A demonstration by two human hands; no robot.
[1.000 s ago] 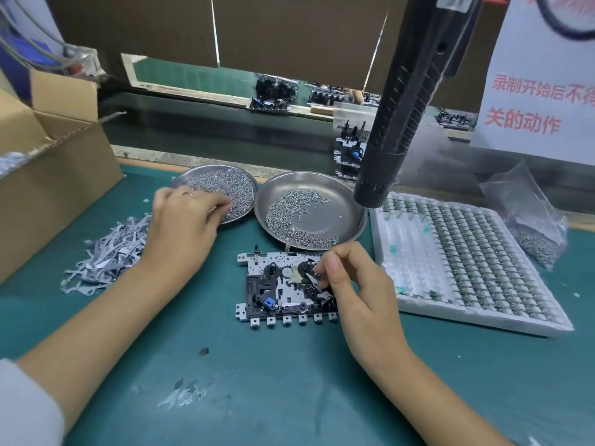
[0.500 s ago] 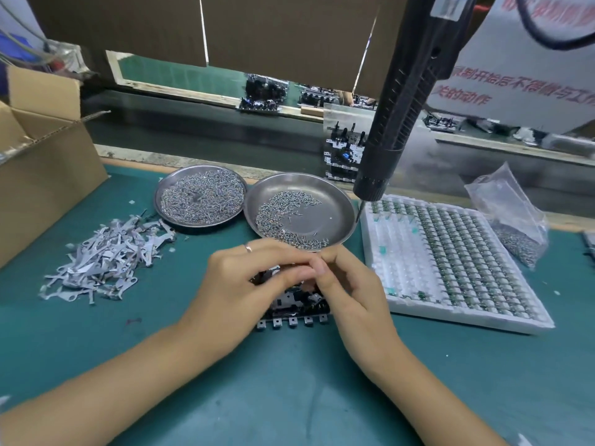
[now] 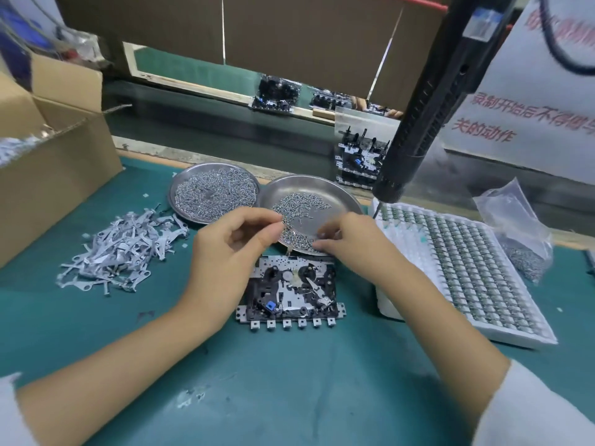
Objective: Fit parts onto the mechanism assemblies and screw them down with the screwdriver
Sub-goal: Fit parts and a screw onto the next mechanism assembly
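Both hands at screw dish [image 3: 335, 188], above mechanism [image 3: 291, 292]. Left hand [image 3: 235, 249] pinch: contents unclear. Right hand [image 3: 347, 243] fingertips picking screws, I think.

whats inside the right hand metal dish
Small silver screws lie loose in the round metal dish; its near part is covered by the left hand and right hand.

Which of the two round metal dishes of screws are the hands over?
The right-hand round metal dish, sparsely filled with bare metal showing; both hands reach over its near rim. The left dish is heaped full.
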